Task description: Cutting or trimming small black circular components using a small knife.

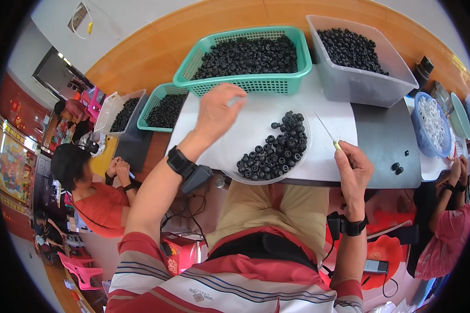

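Note:
My left hand hovers over the white tabletop by the front wall of a green basket. Its fingers are curled, with a gap to the thumb, and I see nothing between them. In my right hand is an awl-like tool with a thin metal shaft and a pale yellow handle; its shaft points up and left. Between the hands lies a pile of small round black parts with holes, on a shallow clear round tray at the table's near edge.
More black parts fill the green basket, a translucent bin at the back right and a smaller green basket at left. A few loose parts lie on the dark board. A blue basket stands far right. People sit on both sides.

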`<state>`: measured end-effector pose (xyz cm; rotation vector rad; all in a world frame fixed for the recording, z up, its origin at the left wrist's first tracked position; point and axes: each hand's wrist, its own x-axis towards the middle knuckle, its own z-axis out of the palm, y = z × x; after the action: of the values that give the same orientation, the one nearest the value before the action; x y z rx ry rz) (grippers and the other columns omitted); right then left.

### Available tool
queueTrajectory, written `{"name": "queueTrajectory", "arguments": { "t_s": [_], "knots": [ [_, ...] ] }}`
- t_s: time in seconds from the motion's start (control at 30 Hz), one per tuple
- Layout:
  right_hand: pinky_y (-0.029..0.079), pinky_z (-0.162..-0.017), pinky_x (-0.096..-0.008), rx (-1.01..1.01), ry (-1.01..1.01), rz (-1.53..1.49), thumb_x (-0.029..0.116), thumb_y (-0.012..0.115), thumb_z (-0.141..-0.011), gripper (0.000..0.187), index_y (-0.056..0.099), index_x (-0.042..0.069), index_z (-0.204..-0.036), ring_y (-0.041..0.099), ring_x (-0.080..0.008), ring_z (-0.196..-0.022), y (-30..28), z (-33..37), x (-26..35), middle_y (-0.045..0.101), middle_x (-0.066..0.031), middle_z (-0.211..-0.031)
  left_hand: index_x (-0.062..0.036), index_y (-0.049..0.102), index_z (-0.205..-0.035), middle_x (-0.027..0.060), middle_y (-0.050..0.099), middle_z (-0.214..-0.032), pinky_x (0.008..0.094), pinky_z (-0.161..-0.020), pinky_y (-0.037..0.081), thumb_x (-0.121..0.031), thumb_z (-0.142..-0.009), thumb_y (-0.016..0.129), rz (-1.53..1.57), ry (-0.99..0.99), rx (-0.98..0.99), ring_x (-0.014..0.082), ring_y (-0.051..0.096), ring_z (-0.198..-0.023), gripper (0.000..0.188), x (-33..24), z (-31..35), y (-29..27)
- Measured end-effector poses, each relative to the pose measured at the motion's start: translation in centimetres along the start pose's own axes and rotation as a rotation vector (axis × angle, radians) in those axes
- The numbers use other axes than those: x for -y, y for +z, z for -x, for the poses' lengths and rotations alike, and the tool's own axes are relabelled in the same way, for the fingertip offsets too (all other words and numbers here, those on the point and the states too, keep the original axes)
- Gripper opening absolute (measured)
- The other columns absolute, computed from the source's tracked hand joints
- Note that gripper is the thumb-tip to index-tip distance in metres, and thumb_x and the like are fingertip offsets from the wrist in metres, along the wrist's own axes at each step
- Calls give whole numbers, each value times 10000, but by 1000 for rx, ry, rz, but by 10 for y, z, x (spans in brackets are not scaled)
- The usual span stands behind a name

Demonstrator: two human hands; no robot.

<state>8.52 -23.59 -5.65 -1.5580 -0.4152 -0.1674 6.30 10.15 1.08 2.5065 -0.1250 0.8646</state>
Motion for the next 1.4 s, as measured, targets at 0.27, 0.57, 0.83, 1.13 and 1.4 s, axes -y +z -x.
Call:
{"name": "queueTrajectory", "arguments": {
  "t_s": [0.27,0.57,0.83,1.13,1.4],
  "knots": [
    [419,-660,-193,11,-28,-13,131,721,-903,232,691,-17,-1079,524,-47,-730,0,2,-1,640,13,-833,-12,705,-1054,145,693,-960,351,-770,527,-114,-827,707,159,-64,456,259,668,-856,250,-34,9,41],
    [423,-661,-194,8,-27,-50,131,724,-902,238,688,-19,-1083,529,-48,-736,-1,3,-1,647,9,-833,-2,713,-1013,175,683,-917,381,-740,514,-84,-827,657,44,32,497,315,657,-805,210,-40,9,42],
    [432,-665,-195,18,-15,-63,130,723,-902,239,687,-22,-1083,536,-47,-736,-2,2,-6,658,0,-841,8,694,-1032,154,680,-914,353,-754,529,-67,-831,653,9,-106,513,264,668,-805,219,-46,8,34],
    [409,-637,-194,21,-24,-51,138,728,-898,237,689,-26,-1064,508,-43,-706,-1,3,-5,636,19,-800,21,673,-1029,58,685,-950,277,-790,556,-45,-880,684,626,-468,441,140,670,-874,163,-38,17,27],
    [412,-630,-198,17,-40,-52,137,730,-893,215,698,-10,-1047,512,-42,-699,1,4,-1,644,13,-795,-4,607,-1042,73,662,-968,309,-842,591,-50,-922,655,1225,-725,365,178,685,-899,137,-66,28,14]
  ]
}}
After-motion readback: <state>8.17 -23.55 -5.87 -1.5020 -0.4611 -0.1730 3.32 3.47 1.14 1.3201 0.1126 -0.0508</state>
